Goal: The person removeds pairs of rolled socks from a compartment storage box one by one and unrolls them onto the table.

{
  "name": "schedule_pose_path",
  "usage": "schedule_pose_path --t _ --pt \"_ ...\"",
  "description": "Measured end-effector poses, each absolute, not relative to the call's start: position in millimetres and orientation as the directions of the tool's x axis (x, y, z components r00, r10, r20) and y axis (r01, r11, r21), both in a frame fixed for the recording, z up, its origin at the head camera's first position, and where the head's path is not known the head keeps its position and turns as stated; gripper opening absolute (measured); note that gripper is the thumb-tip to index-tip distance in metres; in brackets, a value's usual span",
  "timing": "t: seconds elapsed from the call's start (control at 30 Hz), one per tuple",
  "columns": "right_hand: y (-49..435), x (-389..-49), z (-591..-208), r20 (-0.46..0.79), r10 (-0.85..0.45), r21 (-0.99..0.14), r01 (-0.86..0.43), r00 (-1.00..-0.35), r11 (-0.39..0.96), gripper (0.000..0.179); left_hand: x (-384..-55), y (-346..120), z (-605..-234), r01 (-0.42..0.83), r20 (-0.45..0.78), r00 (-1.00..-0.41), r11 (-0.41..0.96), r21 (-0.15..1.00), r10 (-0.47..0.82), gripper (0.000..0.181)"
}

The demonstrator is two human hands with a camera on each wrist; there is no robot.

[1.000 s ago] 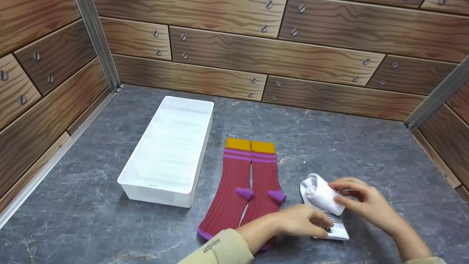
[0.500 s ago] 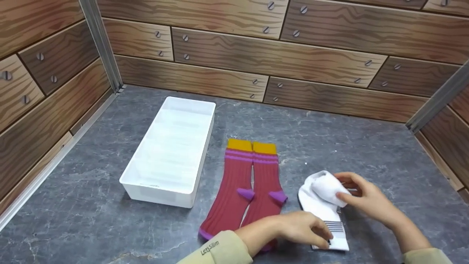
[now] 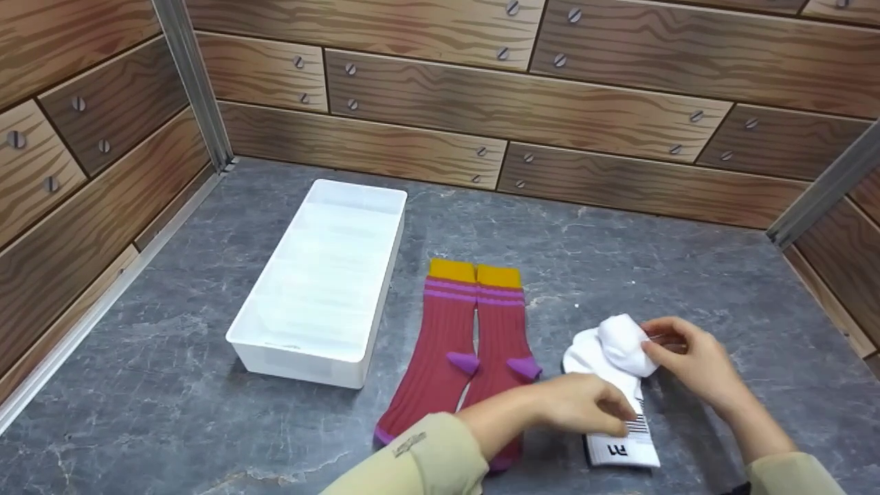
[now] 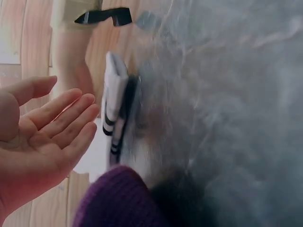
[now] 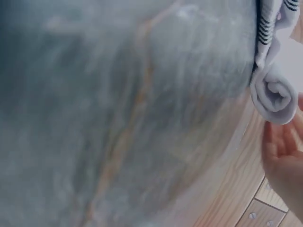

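A white sock [image 3: 605,385] with black stripes and lettering lies partly rolled at the right front. My right hand [image 3: 691,361] holds the right end of its roll [image 3: 624,344], thumb in front and fingers behind. The right wrist view shows the roll's end [image 5: 274,97] as a spiral, with the right fingers against it. My left hand [image 3: 574,405] is over the striped part, fingers loosely bent and nothing in them. In the left wrist view, the left hand [image 4: 52,127] is spread beside the sock's cuff [image 4: 115,80]. To the left lie two crimson socks [image 3: 447,330], partly covered by the left forearm.
A long white plastic box [image 3: 299,364] with inner dividers stands left of the crimson socks. The grey marbled tabletop [image 3: 158,330] is bounded by wood-patterned walls [image 3: 412,130] at the back and sides.
The roll has shifted away from me and grown looser, with more flat white sock showing below it. My right hand has moved along with it. The left hand has lifted slightly off the lettering.
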State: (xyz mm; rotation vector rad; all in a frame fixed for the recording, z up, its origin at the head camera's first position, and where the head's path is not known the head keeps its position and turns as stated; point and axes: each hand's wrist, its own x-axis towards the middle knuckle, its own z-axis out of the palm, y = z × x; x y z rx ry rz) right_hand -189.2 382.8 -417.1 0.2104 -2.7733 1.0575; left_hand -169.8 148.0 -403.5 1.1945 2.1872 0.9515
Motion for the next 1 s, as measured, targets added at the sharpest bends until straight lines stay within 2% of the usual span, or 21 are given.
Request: schedule_pose_path --t 0.1,0.2,0.27,0.43,0.53,0.67,0.9,1.0 --pt "378.0 -189.4 -416.9 0.342 -0.089 -0.571 -0.282 -0.936 0.771 0.017 -177.2 152.2 -405.9 0.527 -0.072 -0.527 0.392 0.754 0.847 0.028" --pt "374.9 -189.9 -417.0 0.378 -0.114 -0.544 -0.32 -0.919 0.775 0.016 -181.6 154.9 -410.8 0.53 -0.069 -0.545 0.407 0.744 0.836 0.029" --pt "374.5 -190.4 -418.1 0.36 -0.122 -0.562 -0.319 -0.925 0.763 0.019 -182.9 154.9 -413.7 0.532 -0.066 -0.547 0.407 0.743 0.834 0.03" --pt "377.1 -189.5 -421.4 0.285 -0.133 -0.618 -0.288 -0.949 0.731 0.046 -182.0 150.1 -417.1 0.51 -0.067 -0.524 0.375 0.774 0.849 0.03" --pt "377.7 -188.7 -420.6 0.247 -0.152 -0.619 -0.277 -0.957 0.735 0.055 -179.6 145.7 -417.5 0.466 -0.087 -0.501 0.353 0.812 0.861 0.029" --pt "378.2 -189.6 -415.1 0.21 -0.158 -0.63 -0.257 -0.965 0.733 0.049 -173.9 140.3 -416.9 0.424 -0.121 -0.459 0.336 0.841 0.88 0.029" --pt "385.2 -193.6 -409.1 0.157 -0.143 -0.621 -0.21 -0.977 0.755 0.036 -156.2 133.8 -416.1 0.264 -0.174 -0.412 0.3 0.917 0.894 0.029" --pt "387.9 -194.9 -409.9 0.113 -0.125 -0.607 -0.168 -0.986 0.777 0.034 -151.9 133.0 -416.3 0.263 -0.176 -0.401 0.297 0.918 0.899 0.029"
